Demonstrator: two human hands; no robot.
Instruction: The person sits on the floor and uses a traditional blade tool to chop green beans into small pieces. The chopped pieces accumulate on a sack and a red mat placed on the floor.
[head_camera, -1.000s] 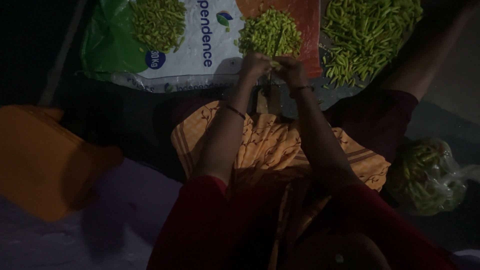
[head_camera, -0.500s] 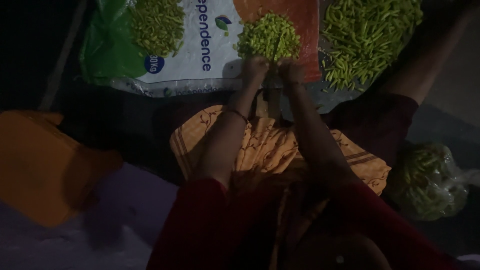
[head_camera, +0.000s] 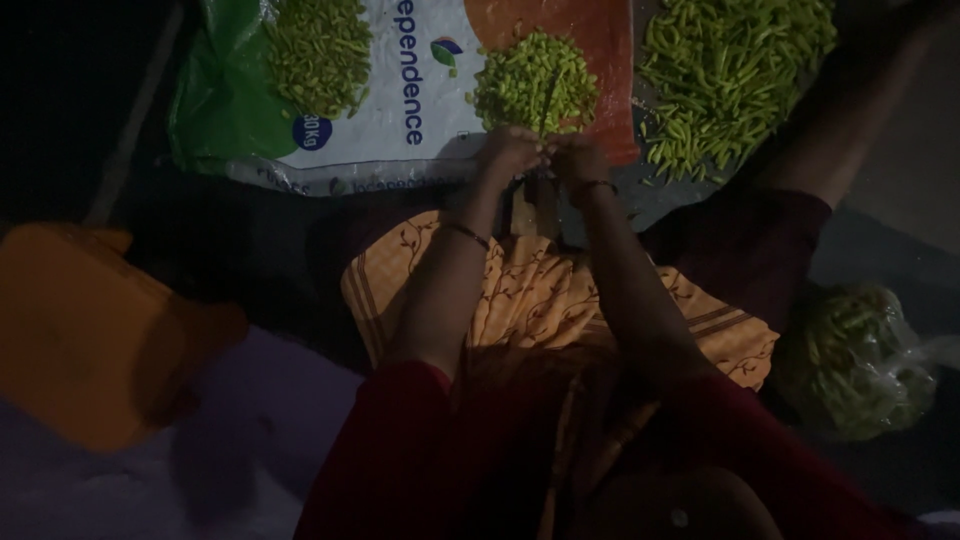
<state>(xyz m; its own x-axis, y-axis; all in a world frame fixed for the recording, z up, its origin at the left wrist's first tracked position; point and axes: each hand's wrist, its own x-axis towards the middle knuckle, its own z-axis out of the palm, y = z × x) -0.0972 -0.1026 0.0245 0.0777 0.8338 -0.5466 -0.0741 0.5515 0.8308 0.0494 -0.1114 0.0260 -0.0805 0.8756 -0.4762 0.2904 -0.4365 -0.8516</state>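
- Both hands, left hand (head_camera: 510, 155) and right hand (head_camera: 578, 158), are meeting fingertip to fingertip, pinching something small and green between them; what exactly it is cannot be told.
- Just at 12 o'clock from the hands, a heap of chopped green pieces (head_camera: 535, 85) is lying on a printed sack (head_camera: 420, 110) spread on the floor.
- At 10 o'clock, a second green heap (head_camera: 315, 55) is sitting on the same sack.
- At 2 o'clock, whole green chillies (head_camera: 735, 75) are lying piled.
- At 4 o'clock, a clear bag of chillies (head_camera: 855, 360) is resting.
- At 8 o'clock, an orange object (head_camera: 90, 340) is lying.

A home floor: green chilli heaps (head_camera: 735, 75) on a spread sack (head_camera: 420, 100).
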